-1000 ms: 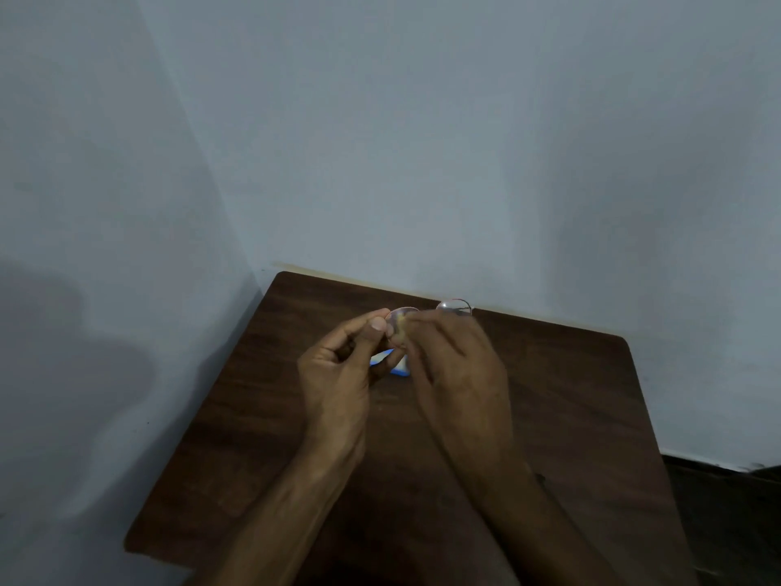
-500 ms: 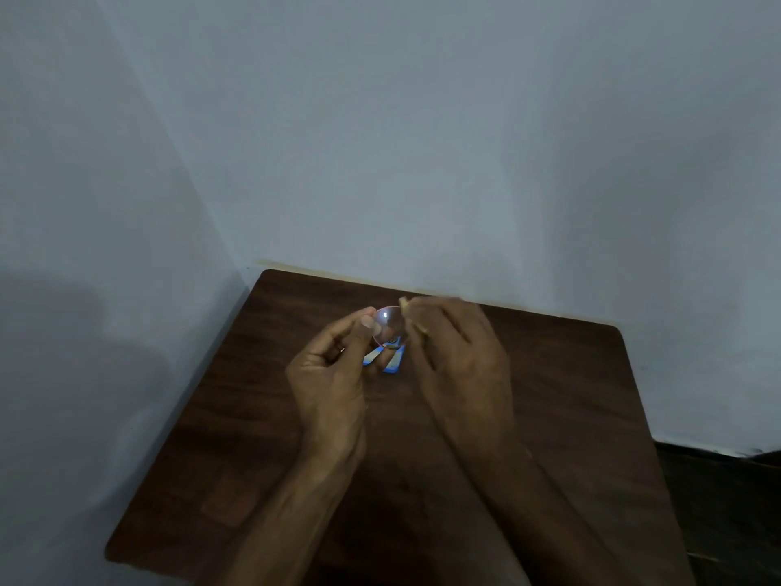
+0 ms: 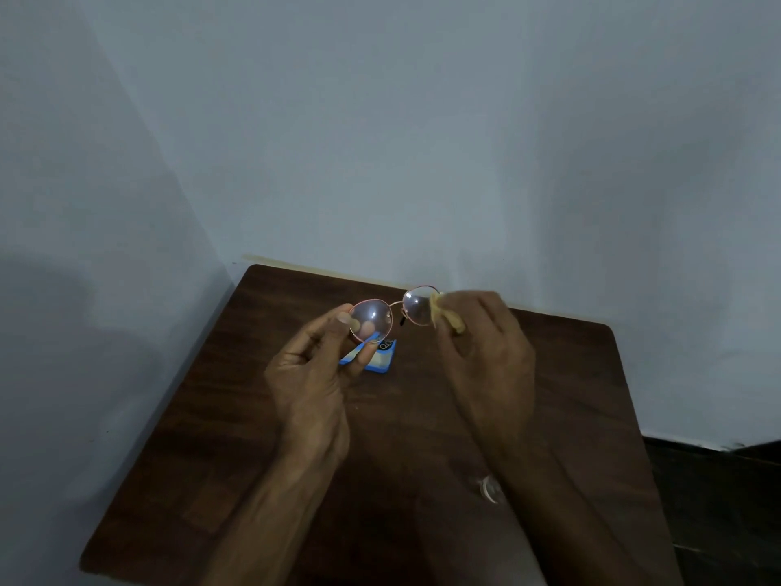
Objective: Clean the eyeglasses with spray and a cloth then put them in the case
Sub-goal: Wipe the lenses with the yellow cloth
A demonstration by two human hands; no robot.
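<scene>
Both hands are raised above a dark brown wooden counter (image 3: 422,437) that stands in the corner of two pale blue-grey walls (image 3: 380,141). Between them is a pair of round-lensed eyeglasses with a thin pinkish metal frame (image 3: 391,315), held in the air with the lenses facing the camera and the bridge roughly level.

The left hand (image 3: 312,374) pinches the outer edge of the left-side lens, thumb on the near face and fingertips visible through the glass behind it.

The right hand (image 3: 481,353) is closed around a small crumpled yellow cloth (image 3: 443,317), which it presses against the outer edge of the right-side lens. Most of the cloth is hidden in the curled fingers; only a folded strip shows beside the lens.

Below the glasses, lying flat on the counter and partly covered by the left fingers, is a small flat blue object with dark print (image 3: 382,353); what it is cannot be told.

Nearer the camera, just beside the right forearm, a small clear glassy thing (image 3: 488,488) rests on the counter, too blurred to identify.
</scene>
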